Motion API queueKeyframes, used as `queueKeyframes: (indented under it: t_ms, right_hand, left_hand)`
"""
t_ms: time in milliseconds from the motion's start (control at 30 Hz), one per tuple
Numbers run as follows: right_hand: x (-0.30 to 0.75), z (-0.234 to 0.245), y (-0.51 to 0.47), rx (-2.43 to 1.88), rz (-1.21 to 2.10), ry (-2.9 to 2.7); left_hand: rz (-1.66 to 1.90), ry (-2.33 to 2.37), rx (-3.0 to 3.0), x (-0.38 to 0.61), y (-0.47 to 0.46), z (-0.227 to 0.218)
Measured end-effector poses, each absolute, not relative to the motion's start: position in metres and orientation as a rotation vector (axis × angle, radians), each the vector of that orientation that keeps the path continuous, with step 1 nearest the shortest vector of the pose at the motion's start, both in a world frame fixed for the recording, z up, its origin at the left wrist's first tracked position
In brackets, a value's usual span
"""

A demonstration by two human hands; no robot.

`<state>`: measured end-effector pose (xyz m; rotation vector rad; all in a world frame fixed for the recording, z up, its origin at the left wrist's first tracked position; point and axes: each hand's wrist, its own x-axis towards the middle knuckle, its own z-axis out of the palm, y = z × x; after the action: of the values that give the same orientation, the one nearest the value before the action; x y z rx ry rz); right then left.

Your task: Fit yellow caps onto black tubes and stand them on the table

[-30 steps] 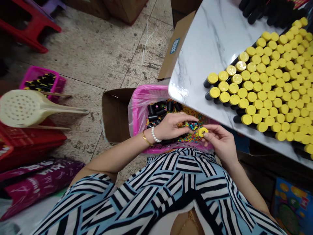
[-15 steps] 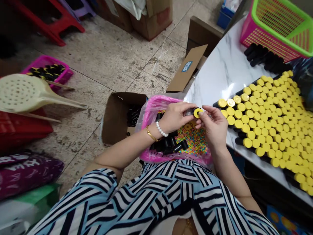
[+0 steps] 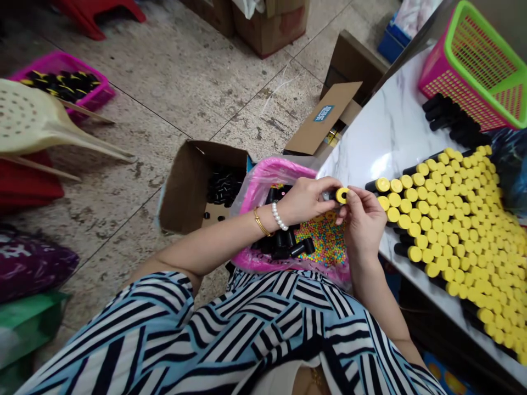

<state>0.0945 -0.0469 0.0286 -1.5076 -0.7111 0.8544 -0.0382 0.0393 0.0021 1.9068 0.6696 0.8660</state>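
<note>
A small tube with a yellow ring-shaped end (image 3: 341, 195) is held over the pink basket, its body mostly hidden by fingers. My left hand (image 3: 307, 202) grips the body, thumb and fingers closed round it. At the yellow end, the thumb and fingertips of my right hand (image 3: 365, 219) pinch its edge. Below both hands, the plastic-lined pink basket (image 3: 269, 167) rests against my lap. Tiny multicoloured beads (image 3: 329, 238) fill part of it, with several black tubes (image 3: 302, 248) lying on their left side.
On the marble-look table (image 3: 366, 137), many yellow-capped black tubes (image 3: 444, 219) lie packed together to the right. Behind them are black pieces (image 3: 453, 118) and a green-and-pink basket (image 3: 442, 68). A cardboard box (image 3: 181, 192) holds black parts. A cream stool (image 3: 37, 118) stands at left.
The view has shifted somewhat. My right fingertips have moved from across the yellow end to its edge, so its dark centre shows more fully. Both hands still hold the tube.
</note>
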Motion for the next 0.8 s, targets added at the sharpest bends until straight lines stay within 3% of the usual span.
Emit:
queueKeyframes:
  t_ms: [433, 800]
  right_hand:
    - [0.096, 0.034, -0.047, -1.558, 0.947, -0.815]
    - [0.096, 0.027, -0.052, -1.463, 0.928, -0.825]
  left_hand:
    - [0.624, 0.621, 1.140, -0.022, 0.031, 0.027]
    - [0.737, 0.421, 1.359, -0.027, 0.027, -0.004]
